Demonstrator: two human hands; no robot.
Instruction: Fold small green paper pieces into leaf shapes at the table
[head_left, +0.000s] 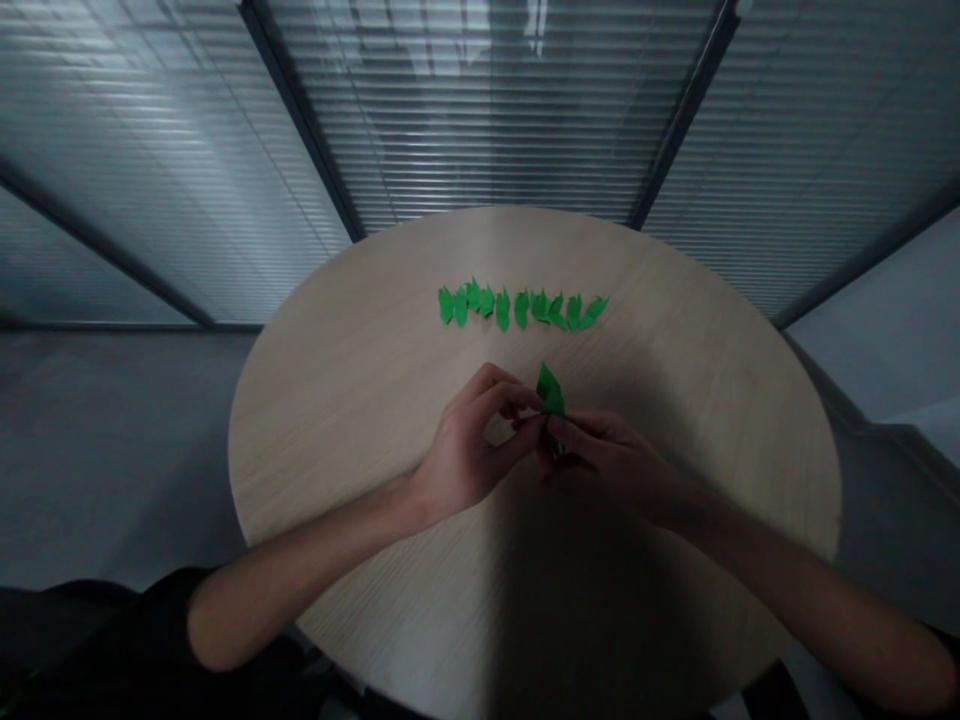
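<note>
Between my two hands, above the middle of the table, is a folded piece of green paper (551,390) with a pointed upper end. My left hand (480,435) pinches its left side with thumb and fingertips. From the right, my right hand (611,450) grips its lower part, the thumb lying across it. The fingers cover most of the lower end. Farther off on the table lies a row of several small folded green paper pieces (521,308), leaf-like in shape, some touching or overlapping.
The round light-wood table (322,400) spreads out under both arms, with a dark shadow across its near right part. Glass panels with horizontal blinds (487,130) stand right behind the far edge, divided by dark frames. Grey floor (112,430) shows at the left.
</note>
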